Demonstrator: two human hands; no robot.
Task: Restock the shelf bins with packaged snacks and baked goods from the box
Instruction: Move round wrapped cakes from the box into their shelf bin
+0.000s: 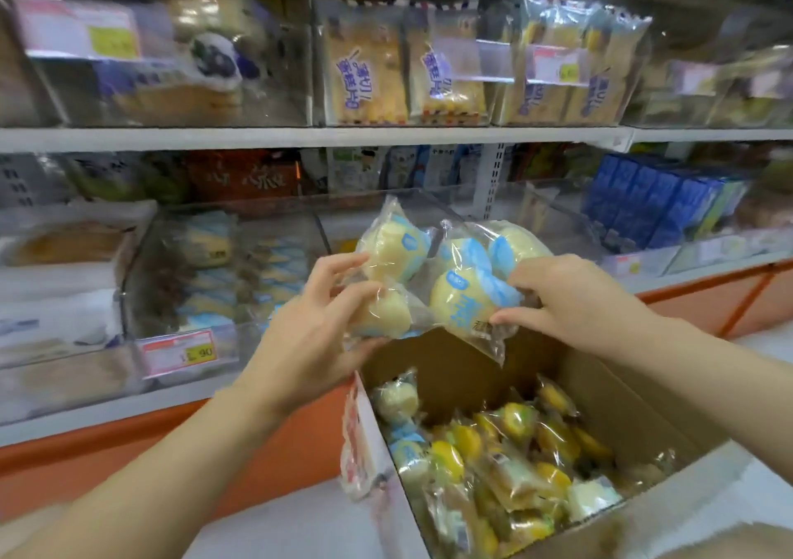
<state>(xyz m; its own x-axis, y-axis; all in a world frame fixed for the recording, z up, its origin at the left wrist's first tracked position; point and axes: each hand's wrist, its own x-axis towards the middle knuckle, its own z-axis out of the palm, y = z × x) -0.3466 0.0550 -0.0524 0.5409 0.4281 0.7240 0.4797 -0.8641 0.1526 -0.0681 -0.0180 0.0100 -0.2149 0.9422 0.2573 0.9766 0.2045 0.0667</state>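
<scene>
Two hands grasp clear packets of pale yellow buns printed in light blue. The left hand (317, 322) pinches two packets (394, 253), and the right hand (570, 301) curls its fingers round a cluster (467, 296). Both are held above an open cardboard box (609, 391), near right, filled with yellow and pale wrapped cakes (515, 451). Just beyond is a clear shelf bin (429, 192). The left bin (141, 258) holds blue-and-white packs (257, 266).

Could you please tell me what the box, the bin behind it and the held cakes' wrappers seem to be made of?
The box looks like matt brown cardboard, with folded flaps. The bin seems rigid clear plastic, perhaps acrylic: see-through, glossy walls. The wrappers look like thin shiny plastic film, crinkled, printed blue.
</scene>
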